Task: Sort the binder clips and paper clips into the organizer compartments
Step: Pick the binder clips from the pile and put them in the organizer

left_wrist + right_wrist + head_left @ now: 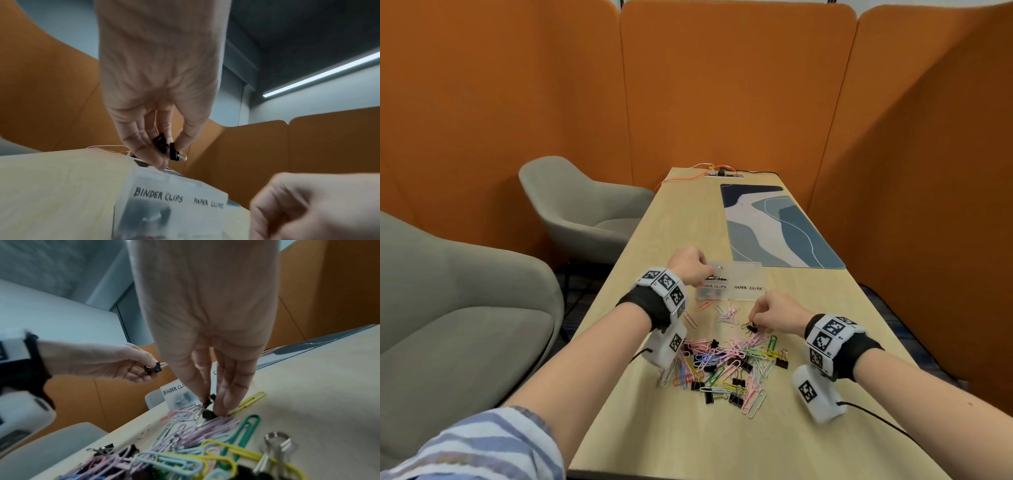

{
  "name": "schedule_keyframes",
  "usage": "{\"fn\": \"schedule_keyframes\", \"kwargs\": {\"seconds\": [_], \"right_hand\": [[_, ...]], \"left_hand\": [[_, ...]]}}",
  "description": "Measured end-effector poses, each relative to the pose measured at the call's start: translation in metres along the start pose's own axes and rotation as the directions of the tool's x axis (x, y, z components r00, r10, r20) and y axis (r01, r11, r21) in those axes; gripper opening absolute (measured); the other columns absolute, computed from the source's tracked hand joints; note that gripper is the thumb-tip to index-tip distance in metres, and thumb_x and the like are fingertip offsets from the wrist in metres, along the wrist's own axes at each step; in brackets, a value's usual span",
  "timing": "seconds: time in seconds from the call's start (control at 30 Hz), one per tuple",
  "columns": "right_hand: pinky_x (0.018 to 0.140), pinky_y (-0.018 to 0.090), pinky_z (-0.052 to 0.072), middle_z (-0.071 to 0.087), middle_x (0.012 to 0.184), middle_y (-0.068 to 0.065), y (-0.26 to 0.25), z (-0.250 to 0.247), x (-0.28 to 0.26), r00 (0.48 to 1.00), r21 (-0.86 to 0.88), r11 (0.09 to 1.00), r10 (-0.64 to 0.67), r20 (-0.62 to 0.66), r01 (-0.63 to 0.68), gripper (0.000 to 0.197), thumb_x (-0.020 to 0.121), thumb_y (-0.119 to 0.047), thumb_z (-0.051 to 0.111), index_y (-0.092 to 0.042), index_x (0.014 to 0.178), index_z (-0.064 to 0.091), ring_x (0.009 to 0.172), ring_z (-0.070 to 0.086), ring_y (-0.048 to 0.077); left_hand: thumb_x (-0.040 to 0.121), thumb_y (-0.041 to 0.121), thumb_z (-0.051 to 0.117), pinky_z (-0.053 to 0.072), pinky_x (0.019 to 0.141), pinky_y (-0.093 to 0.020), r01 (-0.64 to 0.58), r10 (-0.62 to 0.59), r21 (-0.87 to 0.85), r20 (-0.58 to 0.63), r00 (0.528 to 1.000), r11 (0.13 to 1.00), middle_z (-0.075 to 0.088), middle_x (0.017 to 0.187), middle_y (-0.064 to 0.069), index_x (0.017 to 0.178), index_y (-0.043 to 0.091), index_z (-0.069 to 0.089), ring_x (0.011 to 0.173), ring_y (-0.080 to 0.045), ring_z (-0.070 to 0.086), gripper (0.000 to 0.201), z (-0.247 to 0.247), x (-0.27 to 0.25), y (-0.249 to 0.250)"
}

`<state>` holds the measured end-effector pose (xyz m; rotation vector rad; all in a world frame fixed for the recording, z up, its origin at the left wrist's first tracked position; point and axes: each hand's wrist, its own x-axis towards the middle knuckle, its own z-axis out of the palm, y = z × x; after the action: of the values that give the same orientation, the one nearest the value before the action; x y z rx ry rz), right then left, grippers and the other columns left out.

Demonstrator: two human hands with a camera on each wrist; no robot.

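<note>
organizer (174, 186) front labels: "BINDER CLIPS", "PAPER CLIPS"

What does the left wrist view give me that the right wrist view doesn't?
Left wrist only: both handwritten labels, BINDER CLIPS and PAPER CLIPS, on the clear plastic organizer.

Right wrist only: the right hand pinching a small black binder clip at the edge of the pile of coloured paper clips.

Both: the left hand holding black binder clips above the organizer.

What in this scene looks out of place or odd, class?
Nothing stands out. The mixed pile of clips on the table is just the unsorted work. The left hand holds black binder clips over the organizer; the right hand pinches another binder clip.
</note>
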<state>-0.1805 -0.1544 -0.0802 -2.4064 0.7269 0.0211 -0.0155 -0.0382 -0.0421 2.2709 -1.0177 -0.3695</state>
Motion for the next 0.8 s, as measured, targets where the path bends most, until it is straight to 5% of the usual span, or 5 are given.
{"fn": "schedule_keyframes", "kwargs": {"seconds": [0.07, 0.2, 0.43, 0.6, 0.8], "right_hand": [[0.078, 0.033, 0.057, 0.068, 0.077, 0.005, 0.001, -0.001, -0.001, 1.0, 0.013, 1.0, -0.001, 0.015, 0.0, 0.013, 0.084, -0.014, 0.064, -0.017, 0.071, 0.064, 0.074, 0.066, 0.019], [0.06, 0.016, 0.043, 0.061, 0.082, -0.002, 0.002, 0.003, -0.001, 0.999, -0.14, 0.989, -0.046, 0.002, 0.046, 0.021, 0.073, -0.02, 0.076, -0.009, 0.089, 0.068, 0.076, 0.056, 0.014], [0.071, 0.022, 0.043, 0.069, 0.095, 0.007, 0.002, 0.006, 0.01, 0.996, -0.296, 0.952, -0.09, -0.02, 0.081, 0.025, 0.08, -0.001, 0.059, -0.021, 0.066, 0.055, 0.083, 0.055, 0.016], [0.056, 0.012, 0.044, 0.063, 0.074, -0.001, -0.004, -0.007, 0.02, 0.998, -0.173, 0.983, -0.05, 0.041, 0.057, 0.02, 0.079, -0.001, 0.064, -0.017, 0.067, 0.059, 0.071, 0.058, 0.013], [0.049, 0.015, 0.051, 0.066, 0.067, 0.006, -0.036, -0.033, 0.045, 0.999, 0.08, 0.996, -0.039, -0.001, 0.039, 0.014, 0.081, 0.0, 0.067, -0.01, 0.072, 0.063, 0.053, 0.063, 0.008]], "left_hand": [[0.089, 0.016, 0.058, 0.059, 0.083, -0.035, 0.041, -0.042, -0.034, -0.034, 0.999, 0.999, 0.069, 0.076, -0.007, 0.087, 0.01, 0.065, 0.072, -0.02, 0.067, 0.01, -0.002, 0.011, 0.001], [0.087, 0.016, 0.061, 0.056, 0.079, -0.031, 0.09, -0.089, 0.005, -0.047, 0.995, 0.996, 0.073, 0.097, -0.012, 0.096, 0.006, 0.071, 0.093, -0.025, 0.07, 0.017, 0.003, 0.027, 0.006], [0.084, 0.009, 0.059, 0.05, 0.073, -0.03, 0.067, -0.067, 0.197, -0.01, 0.998, 0.978, 0.065, 0.085, -0.008, 0.082, 0.009, 0.067, 0.08, -0.023, 0.059, 0.008, 0.014, 0.038, 0.016], [0.084, 0.016, 0.064, 0.053, 0.086, -0.031, 0.023, -0.024, 0.161, 0.003, 1.0, 0.987, 0.071, 0.108, -0.009, 0.105, 0.006, 0.073, 0.103, -0.026, 0.065, 0.025, 0.007, 0.037, 0.011], [0.088, 0.014, 0.053, 0.05, 0.092, -0.032, -0.048, 0.053, 0.072, -0.078, 0.996, 0.996, 0.071, 0.109, -0.007, 0.104, 0.012, 0.07, 0.107, -0.023, 0.062, 0.024, -0.014, 0.017, -0.008]]}}
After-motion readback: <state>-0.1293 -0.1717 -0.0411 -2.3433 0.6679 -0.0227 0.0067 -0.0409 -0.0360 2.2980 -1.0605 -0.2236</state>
